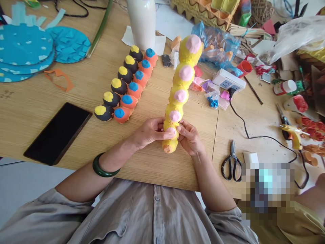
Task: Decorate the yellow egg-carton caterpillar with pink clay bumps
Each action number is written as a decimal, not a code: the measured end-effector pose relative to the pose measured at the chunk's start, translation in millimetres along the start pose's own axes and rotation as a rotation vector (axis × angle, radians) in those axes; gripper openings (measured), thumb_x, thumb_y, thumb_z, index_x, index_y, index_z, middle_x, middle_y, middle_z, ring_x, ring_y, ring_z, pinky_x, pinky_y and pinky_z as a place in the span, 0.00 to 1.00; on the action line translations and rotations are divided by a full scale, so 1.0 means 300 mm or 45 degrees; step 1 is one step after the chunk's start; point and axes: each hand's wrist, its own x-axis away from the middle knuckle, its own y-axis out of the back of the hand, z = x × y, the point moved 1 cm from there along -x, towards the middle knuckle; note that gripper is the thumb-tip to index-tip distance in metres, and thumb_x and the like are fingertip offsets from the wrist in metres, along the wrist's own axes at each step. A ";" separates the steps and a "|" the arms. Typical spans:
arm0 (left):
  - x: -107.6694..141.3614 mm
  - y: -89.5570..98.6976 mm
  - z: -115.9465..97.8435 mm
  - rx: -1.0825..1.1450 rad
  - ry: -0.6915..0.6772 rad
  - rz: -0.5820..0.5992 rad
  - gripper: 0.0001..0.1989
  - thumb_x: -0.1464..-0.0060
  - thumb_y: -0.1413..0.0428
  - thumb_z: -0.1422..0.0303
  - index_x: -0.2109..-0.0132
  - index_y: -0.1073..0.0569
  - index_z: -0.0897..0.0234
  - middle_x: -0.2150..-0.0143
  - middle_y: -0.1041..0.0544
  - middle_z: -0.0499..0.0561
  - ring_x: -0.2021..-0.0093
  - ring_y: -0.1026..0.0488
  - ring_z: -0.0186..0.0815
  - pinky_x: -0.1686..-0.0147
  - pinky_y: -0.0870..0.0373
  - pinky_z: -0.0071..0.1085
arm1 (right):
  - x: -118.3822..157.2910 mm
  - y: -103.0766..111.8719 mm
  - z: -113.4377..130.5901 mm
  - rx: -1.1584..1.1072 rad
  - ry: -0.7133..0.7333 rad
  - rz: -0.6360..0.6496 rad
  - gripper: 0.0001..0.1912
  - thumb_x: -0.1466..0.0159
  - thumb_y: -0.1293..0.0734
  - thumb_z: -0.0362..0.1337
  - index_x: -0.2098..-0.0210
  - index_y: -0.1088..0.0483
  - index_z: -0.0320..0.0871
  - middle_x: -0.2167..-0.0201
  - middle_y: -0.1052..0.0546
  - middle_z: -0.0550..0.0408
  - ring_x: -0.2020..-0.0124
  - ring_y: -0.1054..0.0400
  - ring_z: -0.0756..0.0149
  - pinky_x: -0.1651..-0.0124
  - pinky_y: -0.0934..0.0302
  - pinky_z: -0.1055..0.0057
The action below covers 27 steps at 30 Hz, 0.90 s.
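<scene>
Wooden craft table (63,95) with scissors (232,166), glue gun (291,135), painted egg-carton strip (125,84). Yellow pink-spotted egg-carton column (181,83) extends away from fingers; left hand (152,131), right hand (189,137) curled closed around its lower end.

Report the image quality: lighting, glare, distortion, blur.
Head view: soft, even light, faint shadows, no strong glare; the left hand, right hand and yellow caterpillar look sharp; wide-angle bending curves the table edge; a pixelated patch hides the lower right.
</scene>
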 end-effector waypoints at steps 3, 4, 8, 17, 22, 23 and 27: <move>-0.001 -0.003 -0.004 -0.007 -0.009 -0.036 0.27 0.63 0.22 0.64 0.56 0.19 0.68 0.64 0.23 0.47 0.64 0.29 0.32 0.60 0.28 0.31 | -0.005 0.008 -0.002 -0.014 -0.037 0.010 0.25 0.48 0.15 0.44 0.55 0.22 0.46 0.63 0.14 0.58 0.67 0.19 0.69 0.64 0.25 0.75; -0.001 -0.004 -0.005 -0.011 -0.015 -0.045 0.27 0.65 0.21 0.65 0.57 0.20 0.68 0.65 0.23 0.47 0.64 0.29 0.32 0.60 0.29 0.31 | -0.006 0.011 -0.002 -0.012 -0.045 0.016 0.25 0.48 0.15 0.44 0.55 0.22 0.46 0.62 0.14 0.58 0.67 0.19 0.69 0.65 0.25 0.75; -0.001 -0.005 -0.009 -0.043 -0.038 -0.071 0.29 0.71 0.20 0.67 0.59 0.20 0.68 0.68 0.24 0.45 0.66 0.30 0.31 0.63 0.30 0.30 | -0.011 0.015 -0.003 0.013 -0.067 0.043 0.25 0.47 0.16 0.46 0.54 0.23 0.46 0.60 0.13 0.54 0.59 0.17 0.61 0.60 0.22 0.69; 0.000 -0.001 -0.009 -0.019 -0.044 -0.043 0.29 0.69 0.19 0.63 0.59 0.18 0.67 0.68 0.20 0.48 0.64 0.24 0.34 0.63 0.28 0.29 | -0.010 -0.003 0.006 0.015 -0.093 0.064 0.24 0.50 0.17 0.49 0.60 0.24 0.46 0.59 0.13 0.51 0.48 0.18 0.51 0.49 0.20 0.60; -0.003 0.003 0.001 0.111 -0.064 0.087 0.26 0.58 0.23 0.53 0.61 0.18 0.68 0.71 0.24 0.47 0.72 0.34 0.27 0.72 0.38 0.26 | -0.010 -0.001 0.009 0.010 -0.075 0.104 0.24 0.49 0.18 0.50 0.60 0.25 0.46 0.61 0.13 0.52 0.51 0.17 0.52 0.50 0.20 0.57; -0.003 0.003 0.002 0.140 -0.068 0.111 0.26 0.56 0.25 0.50 0.62 0.19 0.68 0.72 0.26 0.46 0.73 0.37 0.27 0.74 0.40 0.26 | -0.010 0.000 0.009 0.010 -0.065 0.109 0.24 0.48 0.18 0.51 0.60 0.25 0.47 0.62 0.13 0.53 0.52 0.17 0.52 0.51 0.20 0.57; -0.006 0.000 0.003 0.134 -0.049 0.106 0.27 0.59 0.23 0.51 0.60 0.19 0.67 0.70 0.25 0.47 0.73 0.39 0.26 0.74 0.43 0.26 | -0.013 0.002 0.007 0.033 -0.047 0.097 0.23 0.48 0.18 0.51 0.61 0.25 0.47 0.64 0.14 0.54 0.56 0.17 0.54 0.54 0.20 0.60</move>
